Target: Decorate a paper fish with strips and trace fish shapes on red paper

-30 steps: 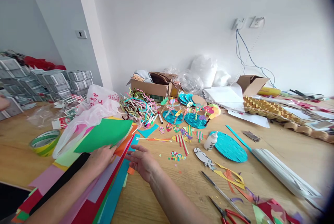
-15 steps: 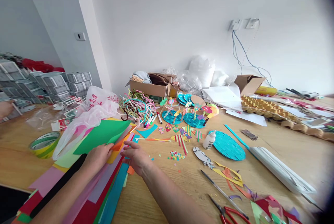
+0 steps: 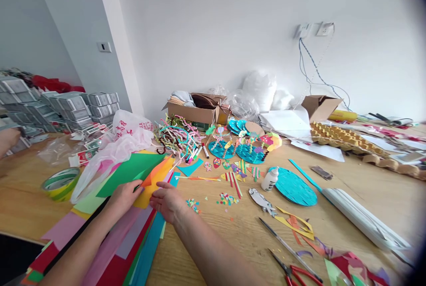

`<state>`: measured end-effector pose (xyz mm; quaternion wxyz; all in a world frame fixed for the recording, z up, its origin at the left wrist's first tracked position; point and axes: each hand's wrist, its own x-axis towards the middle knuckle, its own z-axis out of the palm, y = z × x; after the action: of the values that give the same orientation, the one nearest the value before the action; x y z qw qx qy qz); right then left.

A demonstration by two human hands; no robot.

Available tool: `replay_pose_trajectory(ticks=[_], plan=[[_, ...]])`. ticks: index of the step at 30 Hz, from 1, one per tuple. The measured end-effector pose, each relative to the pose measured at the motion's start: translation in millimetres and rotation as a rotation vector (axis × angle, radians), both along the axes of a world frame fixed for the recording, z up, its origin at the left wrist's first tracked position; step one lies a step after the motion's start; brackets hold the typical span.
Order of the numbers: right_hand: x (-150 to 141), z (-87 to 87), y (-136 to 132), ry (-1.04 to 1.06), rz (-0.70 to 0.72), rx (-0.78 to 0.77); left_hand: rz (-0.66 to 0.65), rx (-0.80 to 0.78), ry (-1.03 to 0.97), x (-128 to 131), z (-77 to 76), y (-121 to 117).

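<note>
My left hand (image 3: 124, 197) pinches the edge of folded-back coloured paper, orange and green, on top of a fanned stack of coloured paper (image 3: 128, 252). A yellow-orange sheet (image 3: 149, 188) stands out between my two hands. My right hand (image 3: 169, 202) has its fingers stretched toward that sheet's right edge, thumb side up; whether it touches the sheet I cannot tell. A green sheet (image 3: 124, 171) lies beyond my left hand. Cut paper fish (image 3: 239, 169) and paper dots (image 3: 229, 198) lie right of the stack.
Left of the paper are a plastic bag (image 3: 129, 141) and a tape roll (image 3: 61, 182). To the right are a glue bottle (image 3: 270, 180), a blue oval (image 3: 294, 186), a pen (image 3: 289, 248) and red-handled pliers (image 3: 293, 272). Pipe cleaners (image 3: 179, 137) lie near a cardboard box (image 3: 193, 113). Another person's hand (image 3: 8, 139) shows at far left.
More of the yellow-orange sheet now shows between my hands. My right hand has moved slightly left and down, closer to the stack. The whole view has shifted slightly.
</note>
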<state>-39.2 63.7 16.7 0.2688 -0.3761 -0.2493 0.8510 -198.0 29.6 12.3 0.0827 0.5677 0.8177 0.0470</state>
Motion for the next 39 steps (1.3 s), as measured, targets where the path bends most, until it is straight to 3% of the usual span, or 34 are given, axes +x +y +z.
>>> replay_pose_trajectory(ticks=[8,21,31,39], plan=[[5,3.2,-25,0.043,-0.055,-0.083,-0.003,-0.005,-0.003,0,-2.8,-1],[-18,-6.0,-21,0.052,-0.088,-0.134,-0.030,0.037,-0.055,-2,0.3,-3],[-14,-7.3,1,0.087,0.131,-0.037,-0.039,0.057,-0.136,-10,-5.4,-2],[-17,-2.5,14,0.089,0.226,0.054,-0.085,0.093,-0.238,-18,-2.0,-6]])
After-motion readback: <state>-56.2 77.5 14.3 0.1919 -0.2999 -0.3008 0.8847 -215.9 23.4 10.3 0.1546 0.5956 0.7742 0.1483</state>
